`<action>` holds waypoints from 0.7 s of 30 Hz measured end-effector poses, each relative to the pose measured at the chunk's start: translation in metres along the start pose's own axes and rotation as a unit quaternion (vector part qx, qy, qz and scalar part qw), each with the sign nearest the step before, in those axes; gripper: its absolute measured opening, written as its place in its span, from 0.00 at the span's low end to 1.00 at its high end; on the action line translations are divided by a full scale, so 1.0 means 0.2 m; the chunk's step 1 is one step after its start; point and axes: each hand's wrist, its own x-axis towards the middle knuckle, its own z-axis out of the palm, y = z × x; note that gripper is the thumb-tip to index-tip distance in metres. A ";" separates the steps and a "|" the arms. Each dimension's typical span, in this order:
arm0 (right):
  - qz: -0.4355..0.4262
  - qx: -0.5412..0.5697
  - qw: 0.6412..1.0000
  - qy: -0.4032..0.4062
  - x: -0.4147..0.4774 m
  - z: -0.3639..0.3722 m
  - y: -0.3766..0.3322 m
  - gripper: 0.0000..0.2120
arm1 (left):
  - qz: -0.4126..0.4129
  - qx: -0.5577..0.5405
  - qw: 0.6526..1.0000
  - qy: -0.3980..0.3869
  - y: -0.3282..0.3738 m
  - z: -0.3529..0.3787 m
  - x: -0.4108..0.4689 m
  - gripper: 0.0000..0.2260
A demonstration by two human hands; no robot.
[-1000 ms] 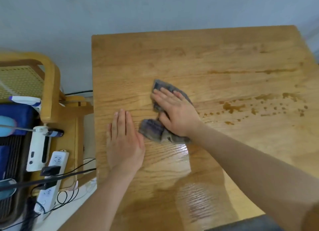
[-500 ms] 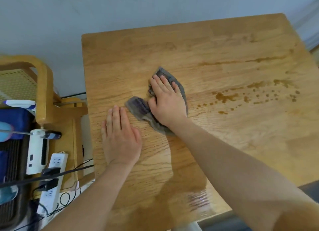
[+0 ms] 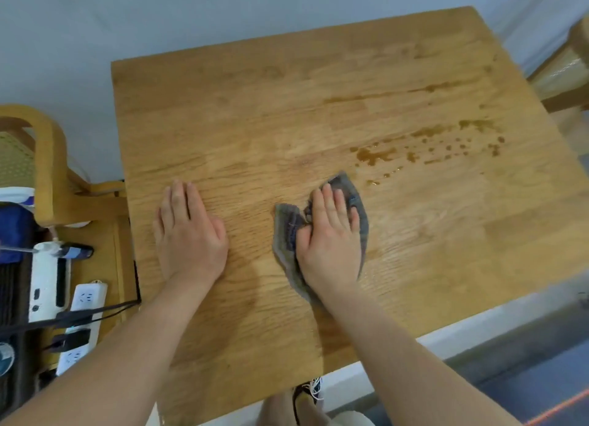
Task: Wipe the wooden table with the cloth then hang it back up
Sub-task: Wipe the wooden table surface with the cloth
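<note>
Wooden table (image 3: 255, 123), square top, seen from above against a pale wall. Grey cloth (image 3: 287, 231) with bluish patches lies crumpled on the near-centre of the top, under the right hand (image 3: 330, 244). Cloth's long axis runs near-to-far, leaning a bit right at the far end. Its far tip points at the brown spill (image 3: 369, 154) and stops just short of it. Near tip tapers toward the person's wrist. A side lobe bulges out left of the thumb.

Right hand: palm down, fingers straight and together, pressing the cloth flat to the wood. Not clenched, not gripping. Thumb rests on the left lobe.

Left hand (image 3: 191, 234): palm down on bare wood, left of the cloth and apart from it. Fingers extended toward the far edge, grasping nothing.

The spill spreads as a puddle and scattered droplets across the right half of the top, with a thin streak farther back. Wood right of the cloth looks shiny.

Left of the table: wooden chair (image 3: 47, 170) with cane back, white power strip (image 3: 84, 301) with black plugs and cables. Another chair (image 3: 561, 72) sits at the far right corner.
</note>
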 end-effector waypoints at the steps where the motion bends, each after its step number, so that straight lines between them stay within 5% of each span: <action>1: -0.043 0.011 0.999 -0.013 -0.05 0.04 -0.10 0.29 | -0.001 0.002 1.000 0.001 0.00 -0.01 0.00 0.26; 5: -0.222 0.016 0.972 -0.071 -0.14 0.05 -0.08 0.27 | -0.012 0.005 1.000 -0.005 0.05 -0.01 -0.05 0.26; 12: -0.071 -0.012 0.997 -0.030 -0.14 -0.09 0.29 0.28 | 0.022 -0.017 1.000 0.004 0.13 0.06 -0.23 0.26; 18: -0.363 -0.032 0.921 -0.140 -0.15 -0.08 0.25 0.28 | 0.019 -0.013 0.999 0.027 0.14 0.06 -0.20 0.27; 21: -0.311 -0.030 0.944 -0.106 0.14 -0.05 0.14 0.28 | 0.018 -0.005 0.999 0.027 0.13 0.06 -0.19 0.28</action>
